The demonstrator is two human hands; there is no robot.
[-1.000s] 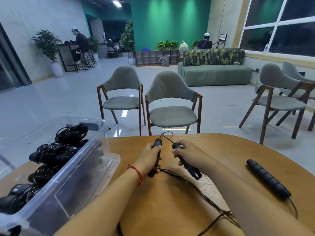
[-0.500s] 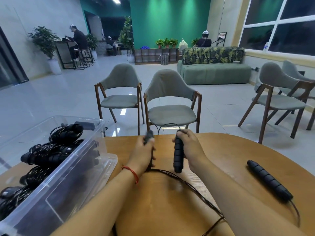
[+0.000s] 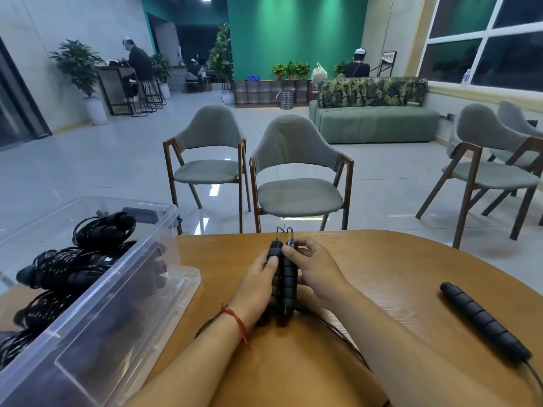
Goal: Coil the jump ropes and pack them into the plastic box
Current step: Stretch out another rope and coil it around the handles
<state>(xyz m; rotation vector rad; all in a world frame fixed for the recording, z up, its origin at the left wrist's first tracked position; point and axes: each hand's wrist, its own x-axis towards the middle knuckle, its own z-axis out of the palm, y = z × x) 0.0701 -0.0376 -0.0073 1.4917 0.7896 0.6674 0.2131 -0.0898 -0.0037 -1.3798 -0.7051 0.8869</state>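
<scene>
Two hands, two handles between them. The left hand (image 3: 258, 286) and the right hand (image 3: 317, 274) hold the handles (image 3: 289, 284) of one jump rope pressed side by side, lengthwise from six to twelve o'clock, over the middle of the round wooden table (image 3: 382, 268). The left thumb lies along the left grip with the fingers wrapped beneath. The right hand's fingers curl round the top of the right grip, where two short wire loops stick out at twelve o'clock. One thin cord (image 3: 348, 337) trails from under the hands toward five o'clock and passes beneath the right forearm. One red bracelet (image 3: 236, 318) circles the left wrist.

A third grip, the loose handle (image 3: 484, 321), lies alone on the table at four o'clock from the hands, well apart from them, its own cord running off the lower right edge.

One clear plastic box (image 3: 123, 301) stands at nine o'clock, open-topped, with coiled ropes (image 3: 88, 259) heaped inside (the bundles overlap too much to count). Beyond the table stand four grey chairs (image 3: 296, 171), two at twelve o'clock and two at two o'clock, and one green sofa (image 3: 373, 124) farther back.

Half a second ago the two grips were apart, one upright in each hand with a gap between them; now they touch along their length and lie lower. The loose handle and the box have not shifted.
</scene>
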